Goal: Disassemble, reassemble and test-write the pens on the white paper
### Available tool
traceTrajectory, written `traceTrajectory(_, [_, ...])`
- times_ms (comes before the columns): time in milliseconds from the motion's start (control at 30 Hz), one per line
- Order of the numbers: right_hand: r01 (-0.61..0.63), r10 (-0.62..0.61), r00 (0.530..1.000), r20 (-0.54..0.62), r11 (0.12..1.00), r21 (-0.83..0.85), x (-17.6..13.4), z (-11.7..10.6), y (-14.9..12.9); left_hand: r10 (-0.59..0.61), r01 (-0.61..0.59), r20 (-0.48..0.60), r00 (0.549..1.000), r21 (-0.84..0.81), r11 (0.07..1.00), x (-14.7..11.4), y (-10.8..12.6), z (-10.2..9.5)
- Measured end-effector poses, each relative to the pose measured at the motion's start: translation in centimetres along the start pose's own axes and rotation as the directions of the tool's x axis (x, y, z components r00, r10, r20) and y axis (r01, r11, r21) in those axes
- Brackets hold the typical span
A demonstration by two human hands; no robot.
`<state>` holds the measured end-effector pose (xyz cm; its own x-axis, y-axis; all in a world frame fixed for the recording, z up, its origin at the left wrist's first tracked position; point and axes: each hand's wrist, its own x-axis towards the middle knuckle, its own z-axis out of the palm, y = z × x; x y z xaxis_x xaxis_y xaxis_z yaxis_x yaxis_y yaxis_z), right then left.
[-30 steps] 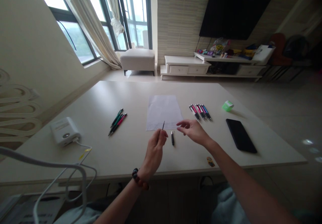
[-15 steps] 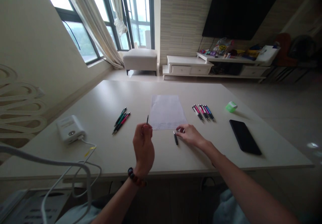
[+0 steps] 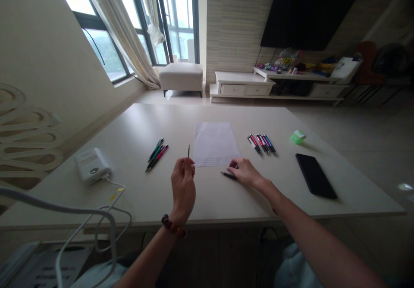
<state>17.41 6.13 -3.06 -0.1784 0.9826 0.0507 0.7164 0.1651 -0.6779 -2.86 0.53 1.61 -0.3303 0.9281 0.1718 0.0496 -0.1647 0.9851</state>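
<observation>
My left hand [image 3: 183,180], with a beaded bracelet at its wrist, is closed around a thin dark rod [image 3: 189,151] that looks like a pen refill and points upward. My right hand [image 3: 246,170] rests low over the table with its fingertips pinched together; something small and pale shows between them, too small to name. Just below those fingers lies a short black pen piece [image 3: 228,176], almost sideways. Between and beyond both hands is a sheet of white paper [image 3: 216,141] with printed lines along its near edge.
Several pens [image 3: 156,156] lie left of the paper, and another row of pens [image 3: 261,144] lies right. Farther right are a green-and-white small box [image 3: 298,137] and a black phone [image 3: 315,176]. A white charger [image 3: 92,166] with cables occupies the table's [image 3: 155,206] left side.
The black pen piece has turned from nearly upright in view to nearly sideways, by my right fingers. My left hand has barely shifted and still holds the thin rod.
</observation>
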Motion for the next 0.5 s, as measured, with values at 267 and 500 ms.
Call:
traceTrajectory(267, [0.026, -0.001, 0.999, -0.049, 0.857, 0.514, -0.1, -1.5, -1.6, -0.076, -0.032, 0.314, 0.946, 0.325, 0.945, -1.3, -1.7, 0.7])
traceTrajectory(500, [0.187, -0.132, 0.978, -0.164, 0.901, 0.392, -2.6, -2.6, -4.2, -0.040, -0.202, 0.408, 0.912, 0.533, 0.822, -1.9, -1.6, 0.7])
